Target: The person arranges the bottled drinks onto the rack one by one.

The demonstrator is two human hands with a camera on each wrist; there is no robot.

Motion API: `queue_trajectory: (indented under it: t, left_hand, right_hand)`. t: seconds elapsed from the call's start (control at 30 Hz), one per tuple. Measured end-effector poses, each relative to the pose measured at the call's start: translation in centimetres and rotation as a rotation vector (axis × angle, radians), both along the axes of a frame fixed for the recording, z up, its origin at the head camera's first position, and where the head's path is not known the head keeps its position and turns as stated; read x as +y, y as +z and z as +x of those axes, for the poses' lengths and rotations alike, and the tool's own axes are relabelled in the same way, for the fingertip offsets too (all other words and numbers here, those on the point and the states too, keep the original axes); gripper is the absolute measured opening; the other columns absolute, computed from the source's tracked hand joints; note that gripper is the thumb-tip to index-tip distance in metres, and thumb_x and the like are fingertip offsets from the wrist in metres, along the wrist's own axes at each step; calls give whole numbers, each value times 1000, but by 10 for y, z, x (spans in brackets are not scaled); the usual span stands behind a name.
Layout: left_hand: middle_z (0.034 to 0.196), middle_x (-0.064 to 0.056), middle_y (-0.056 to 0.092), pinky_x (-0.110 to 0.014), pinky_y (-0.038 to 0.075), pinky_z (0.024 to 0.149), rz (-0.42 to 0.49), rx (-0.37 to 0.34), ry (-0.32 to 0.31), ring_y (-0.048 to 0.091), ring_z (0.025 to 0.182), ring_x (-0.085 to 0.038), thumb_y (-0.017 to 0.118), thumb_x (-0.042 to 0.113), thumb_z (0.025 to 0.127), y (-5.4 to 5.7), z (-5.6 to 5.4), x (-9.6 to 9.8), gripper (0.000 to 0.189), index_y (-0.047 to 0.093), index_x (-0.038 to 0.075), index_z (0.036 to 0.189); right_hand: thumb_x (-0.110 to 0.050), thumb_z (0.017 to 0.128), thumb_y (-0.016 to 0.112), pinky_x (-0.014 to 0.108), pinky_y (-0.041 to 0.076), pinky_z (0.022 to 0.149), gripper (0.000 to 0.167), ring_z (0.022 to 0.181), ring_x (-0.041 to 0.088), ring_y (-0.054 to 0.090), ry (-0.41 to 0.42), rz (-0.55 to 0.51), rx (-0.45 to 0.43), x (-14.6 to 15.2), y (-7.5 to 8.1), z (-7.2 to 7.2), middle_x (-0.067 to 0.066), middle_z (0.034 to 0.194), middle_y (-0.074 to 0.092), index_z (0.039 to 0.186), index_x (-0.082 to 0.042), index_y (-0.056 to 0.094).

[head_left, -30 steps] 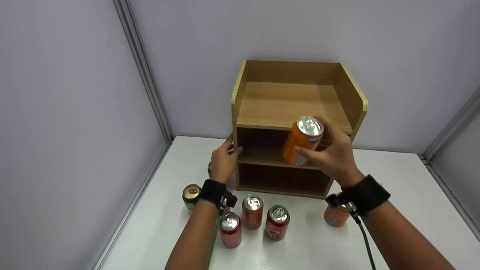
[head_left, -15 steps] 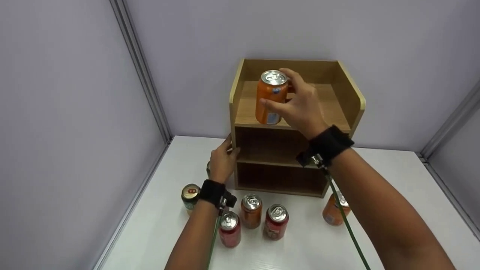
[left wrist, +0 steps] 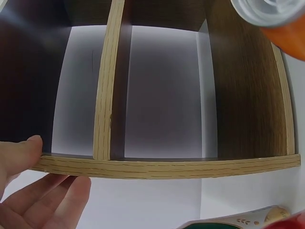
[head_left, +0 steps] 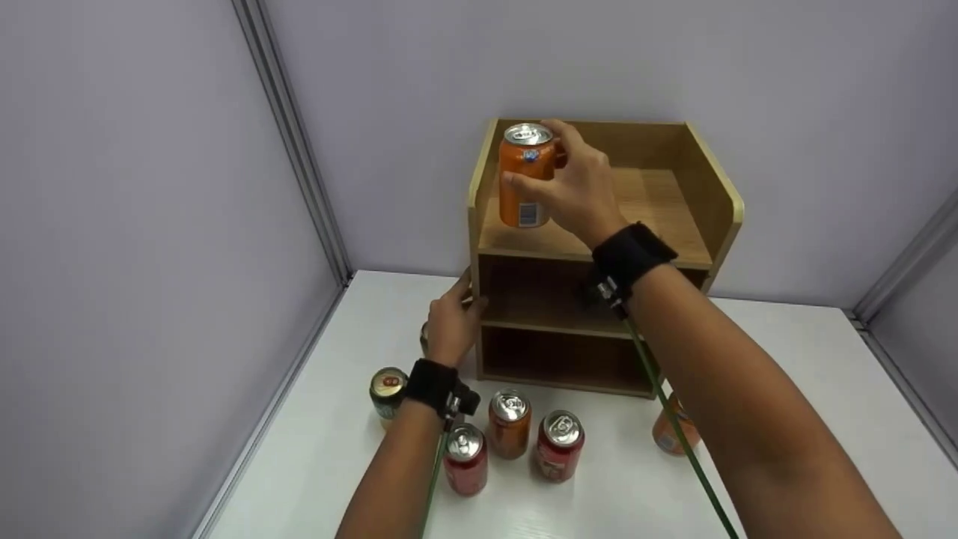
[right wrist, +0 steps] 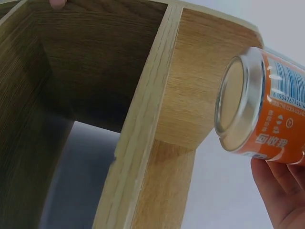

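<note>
My left hand (head_left: 451, 327) is gripping the left wall (head_left: 474, 224) of the wooden shelf (head_left: 539, 326) by its front edge, thumb inside, fingers outside. The top board (head_left: 644, 221) is stretching rightward toward its raised right wall (head_left: 711, 176). My right hand (head_left: 580, 187) is holding an orange can (head_left: 517, 201) in the air by that board's left end. The can is hanging upright, its silver lid (head_left: 528, 135) facing up, its barcode (head_left: 528, 215) facing me.

Pale walls (head_left: 150, 224) (grey corner strips (head_left: 295, 135)) border a white tabletop (head_left: 322, 449).
</note>
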State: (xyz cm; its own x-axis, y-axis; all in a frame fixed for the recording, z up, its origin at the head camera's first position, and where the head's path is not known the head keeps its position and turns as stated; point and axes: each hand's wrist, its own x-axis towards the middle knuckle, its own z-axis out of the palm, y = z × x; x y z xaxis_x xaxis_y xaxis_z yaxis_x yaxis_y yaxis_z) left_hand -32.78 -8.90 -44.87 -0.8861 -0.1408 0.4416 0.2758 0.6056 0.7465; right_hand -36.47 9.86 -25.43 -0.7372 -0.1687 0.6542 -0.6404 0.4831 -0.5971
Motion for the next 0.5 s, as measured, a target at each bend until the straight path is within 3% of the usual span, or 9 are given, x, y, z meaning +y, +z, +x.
queue_trajectory:
  t: [0.27,0.5]
  left_hand:
    - [114,-10,69,-34,55,72,-5,39,-8,68,97,-19,70,18,91,-1,-1,3,53,54,25,141]
    - [113,-11,69,-33,55,73,-4,64,-18,68,97,-20,71,15,90,-3,0,7,52,56,24,139]
  right_hand:
    - [-53,74,79,29,53,77,83,98,12,62,-19,-36,-59,-4,-5,-14,3,117,63,140,-13,48]
    - [-49,75,81,28,53,79,82,102,13,62,-7,-50,-111,-7,-13,-17,5,119,62,139,-12,46]
